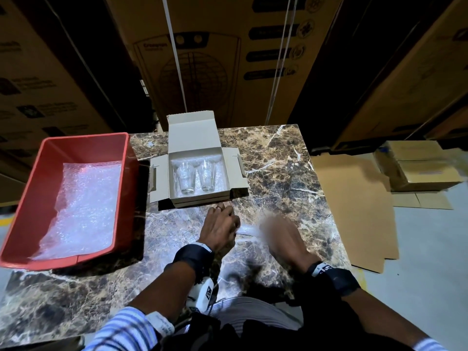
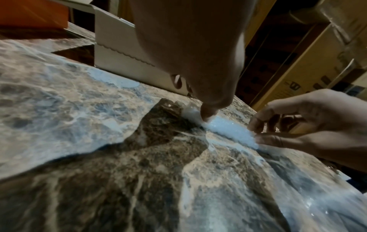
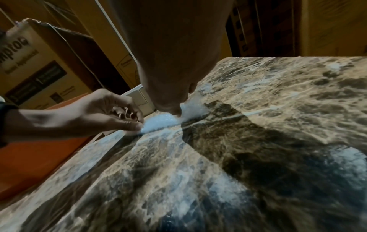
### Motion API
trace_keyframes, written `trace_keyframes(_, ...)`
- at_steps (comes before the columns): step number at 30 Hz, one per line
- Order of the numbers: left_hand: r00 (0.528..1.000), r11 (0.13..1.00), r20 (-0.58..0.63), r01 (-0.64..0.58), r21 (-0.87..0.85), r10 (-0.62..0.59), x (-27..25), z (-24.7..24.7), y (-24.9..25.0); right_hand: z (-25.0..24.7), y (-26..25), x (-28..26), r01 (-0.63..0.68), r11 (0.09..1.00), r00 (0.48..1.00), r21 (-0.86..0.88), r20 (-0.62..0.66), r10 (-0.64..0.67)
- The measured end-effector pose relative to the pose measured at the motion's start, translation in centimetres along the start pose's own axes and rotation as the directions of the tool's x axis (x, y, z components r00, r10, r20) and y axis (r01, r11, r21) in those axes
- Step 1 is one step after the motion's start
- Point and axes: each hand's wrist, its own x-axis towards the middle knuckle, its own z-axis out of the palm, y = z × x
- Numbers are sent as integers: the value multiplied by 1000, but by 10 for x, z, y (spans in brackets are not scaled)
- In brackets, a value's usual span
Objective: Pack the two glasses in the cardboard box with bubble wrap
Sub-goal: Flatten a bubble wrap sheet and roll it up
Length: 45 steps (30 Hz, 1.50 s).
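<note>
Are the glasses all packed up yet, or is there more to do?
Nearly. Both glasses already lie in the open cardboard box on bubble wrap. Now the left hand and right hand pinch a small bubble wrap piece on the table. Left to do: probably covering the glasses and closing the lid.

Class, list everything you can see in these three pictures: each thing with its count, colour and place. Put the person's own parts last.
table: one, brown marbled, under everything.
cardboard box: one, pale, open, table's far side.
glasses: two, clear, side by side in the box on bubble wrap.
bin: one, red, left of the box.
bubble wrap sheet: one, clear, in the bin.
bubble wrap piece: one, clear, on the table between the hands.
large cartons: several, brown, behind the table.
flat cardboard: brown, on the floor, right.
left hand: pinching the piece.
right hand: pinching the piece, blurred.
</note>
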Motion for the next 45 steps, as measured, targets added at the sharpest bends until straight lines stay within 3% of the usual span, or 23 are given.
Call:
trace_keyframes(6, 993, 985, 22, -116, 126, 114, 0, -10, 4, 4, 4, -8, 41, 999, 998, 28, -53, -40)
trace_keyframes(14, 986, 976, 120, -136, 172, 117, 2, -21, -5, 3, 19, -16, 111, 989, 994, 96, -7, -111)
trace_keyframes(25, 979, 973, 176, -135, 187, 102, 6, -28, -1, -19, 1, 2, -37, 995, 996, 94, 82, 30)
trace_keyframes(32, 988, 986, -67, -134, 98, 141, -6, -48, -30, -43, -12, 24, 34, 989, 999, 145, 31, -39)
trace_keyframes(39, 953, 988, -291, -41, 146, 83, -17, -102, -66, -80, -38, 80, 178, 977, 978, 114, -130, -163)
trace_keyframes(42, 947, 986, -321, 35, 161, 19, -19, -120, -85, -88, -56, 111, 205, 976, 968, 69, -162, -191)
trace_keyframes(45, 960, 971, -270, 128, 200, -71, -17, -128, -100, -91, -76, 138, 223, 975, 965, 21, -143, -218)
